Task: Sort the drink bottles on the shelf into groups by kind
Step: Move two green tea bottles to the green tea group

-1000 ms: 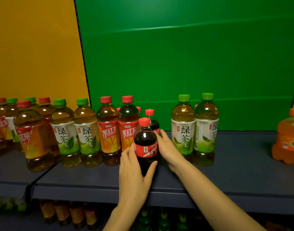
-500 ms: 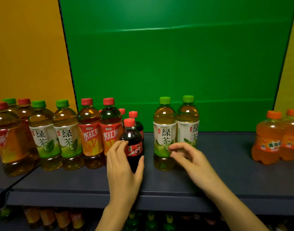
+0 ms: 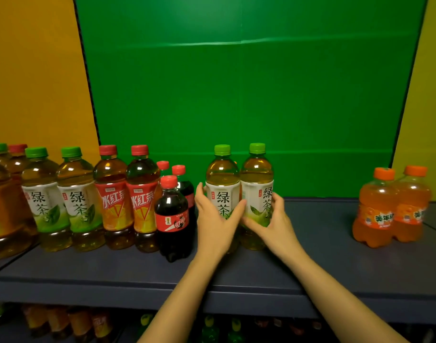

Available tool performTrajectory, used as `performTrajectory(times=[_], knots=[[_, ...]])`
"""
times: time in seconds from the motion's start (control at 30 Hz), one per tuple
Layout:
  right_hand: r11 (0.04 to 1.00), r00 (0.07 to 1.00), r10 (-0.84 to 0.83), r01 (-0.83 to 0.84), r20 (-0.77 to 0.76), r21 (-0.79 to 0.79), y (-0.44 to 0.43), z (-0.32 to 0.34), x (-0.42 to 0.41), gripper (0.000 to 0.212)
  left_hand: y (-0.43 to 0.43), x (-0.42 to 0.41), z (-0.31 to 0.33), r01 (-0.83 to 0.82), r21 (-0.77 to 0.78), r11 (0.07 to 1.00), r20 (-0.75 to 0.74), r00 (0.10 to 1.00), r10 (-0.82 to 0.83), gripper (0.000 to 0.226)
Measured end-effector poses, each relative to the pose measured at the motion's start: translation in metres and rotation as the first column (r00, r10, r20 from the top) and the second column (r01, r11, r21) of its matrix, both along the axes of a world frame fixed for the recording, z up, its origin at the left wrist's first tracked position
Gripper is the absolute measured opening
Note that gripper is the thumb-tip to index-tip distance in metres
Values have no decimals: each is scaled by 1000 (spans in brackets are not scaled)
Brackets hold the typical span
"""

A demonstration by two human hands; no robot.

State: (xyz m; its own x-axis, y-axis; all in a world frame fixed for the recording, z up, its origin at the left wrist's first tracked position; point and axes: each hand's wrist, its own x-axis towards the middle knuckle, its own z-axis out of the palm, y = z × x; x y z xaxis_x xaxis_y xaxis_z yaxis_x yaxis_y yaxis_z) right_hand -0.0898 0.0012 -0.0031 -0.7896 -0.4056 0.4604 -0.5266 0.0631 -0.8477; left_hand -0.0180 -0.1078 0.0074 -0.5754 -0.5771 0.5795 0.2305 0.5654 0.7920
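Right hand (image 3: 277,219) round mid-shelf green-tea bottle (image 3: 256,177)

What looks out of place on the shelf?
Two green tea bottles stand mid-shelf, split from the green tea group at left by red-label tea bottles and cola bottles. The left hand grips one, the right hand the other. Nothing looks tipped or spilled.

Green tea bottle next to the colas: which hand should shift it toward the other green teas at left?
Left, likely. The left hand grips that green tea bottle; the right hand grips the second green tea bottle, farther from them.
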Motion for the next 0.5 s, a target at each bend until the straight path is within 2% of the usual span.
performTrajectory(times=[0.1, 0.23, 0.33, 0.5], knots=[[999, 995, 33, -33, 89, -8, -2, -4, -5, 82, -10, -8, -2, 33, 160, 987, -22, 999, -30, 68], [999, 984, 22, -15, 174, -42, -4, -6, -11, 69, -18, -14, -6, 157, 313, 937, -23, 987, -157, 61], [996, 986, -10, 24, 165, -85, 0, -5, -9, 60, -14, -13, -4, 189, 304, 934, -49, 982, -183, 49], [986, 990, 24, 0, 142, -166, 19, -2, 2, 55, 3, 5, 2, 168, 250, 954, -58, 986, -158, 54]])
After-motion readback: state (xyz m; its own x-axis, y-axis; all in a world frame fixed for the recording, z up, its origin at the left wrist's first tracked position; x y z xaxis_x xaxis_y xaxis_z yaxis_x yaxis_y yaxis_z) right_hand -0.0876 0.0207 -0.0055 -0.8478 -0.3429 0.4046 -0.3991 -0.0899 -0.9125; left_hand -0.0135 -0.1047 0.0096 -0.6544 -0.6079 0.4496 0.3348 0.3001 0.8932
